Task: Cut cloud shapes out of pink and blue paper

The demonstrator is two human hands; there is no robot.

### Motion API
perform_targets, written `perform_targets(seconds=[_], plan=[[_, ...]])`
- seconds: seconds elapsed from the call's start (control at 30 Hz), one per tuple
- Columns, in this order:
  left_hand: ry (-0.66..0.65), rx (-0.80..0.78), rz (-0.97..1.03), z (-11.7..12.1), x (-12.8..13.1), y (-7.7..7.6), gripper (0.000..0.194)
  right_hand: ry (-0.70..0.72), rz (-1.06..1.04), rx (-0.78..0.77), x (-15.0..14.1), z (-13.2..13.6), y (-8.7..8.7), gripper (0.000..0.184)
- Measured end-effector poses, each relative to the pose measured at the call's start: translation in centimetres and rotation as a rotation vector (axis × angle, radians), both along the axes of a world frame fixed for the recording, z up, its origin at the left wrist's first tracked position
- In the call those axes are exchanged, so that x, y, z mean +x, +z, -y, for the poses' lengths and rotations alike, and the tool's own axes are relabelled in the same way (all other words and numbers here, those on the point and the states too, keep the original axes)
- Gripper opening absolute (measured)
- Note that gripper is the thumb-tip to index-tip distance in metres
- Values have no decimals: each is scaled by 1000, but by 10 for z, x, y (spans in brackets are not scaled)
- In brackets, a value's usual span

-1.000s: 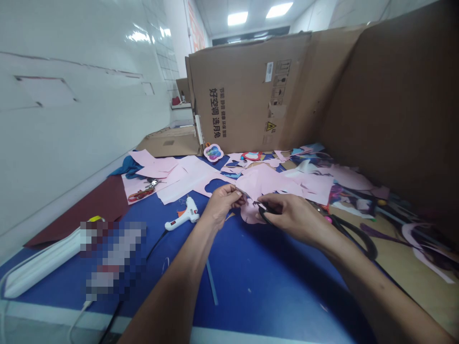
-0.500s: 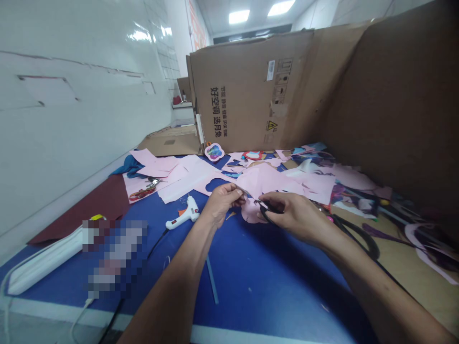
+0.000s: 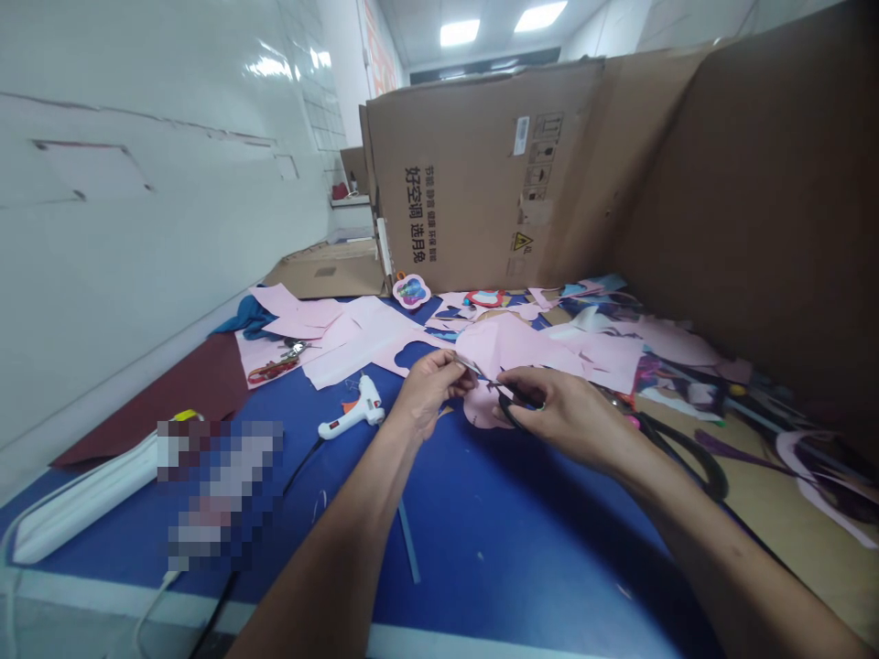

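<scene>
My right hand [image 3: 567,407] is closed around the black handles of a pair of scissors [image 3: 523,412], its blades pointing left toward my other hand. My left hand [image 3: 436,384] pinches a small, thin pale piece [image 3: 469,363] close to the scissor tips; its kind is hard to make out. Just below the blades is a pink paper shape [image 3: 482,407] with a rounded, scalloped edge and dark marks, partly hidden by the right hand. Both hands are over the blue tabletop [image 3: 481,567].
A white glue gun [image 3: 353,409] lies left of my hands, its cord running forward. Pink paper sheets [image 3: 508,343] and scraps spread behind. Large scissors [image 3: 677,453] rest at right. Cardboard walls [image 3: 473,183] stand at the back and right. A flower-shaped ornament [image 3: 412,291] leans there.
Both hands stay in nearly the same place. The pale piece and the scissor blades have shifted slightly against each other; the rest looks the same.
</scene>
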State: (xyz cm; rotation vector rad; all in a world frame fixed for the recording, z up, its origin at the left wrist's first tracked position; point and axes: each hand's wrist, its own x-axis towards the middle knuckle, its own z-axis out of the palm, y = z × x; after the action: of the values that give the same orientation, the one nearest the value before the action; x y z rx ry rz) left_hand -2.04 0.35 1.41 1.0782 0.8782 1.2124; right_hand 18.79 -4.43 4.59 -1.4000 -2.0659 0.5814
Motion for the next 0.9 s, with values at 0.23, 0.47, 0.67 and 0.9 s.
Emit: perform_targets(seconds=[0.23,0.47,0.67,0.9], plan=[[4,-4,3,2,1,3,5,-19,-13,22,-1,1,0,27],[7,-5,-4,2,1,3,7,25,-97,-15,-1,0,-2,36],[11,-7,-4,2,2,3,5,27,-82,-49,-1,0,0,36],[7,5,9,3,2,4,5,49,-157,-58,2,-3,-5,33]])
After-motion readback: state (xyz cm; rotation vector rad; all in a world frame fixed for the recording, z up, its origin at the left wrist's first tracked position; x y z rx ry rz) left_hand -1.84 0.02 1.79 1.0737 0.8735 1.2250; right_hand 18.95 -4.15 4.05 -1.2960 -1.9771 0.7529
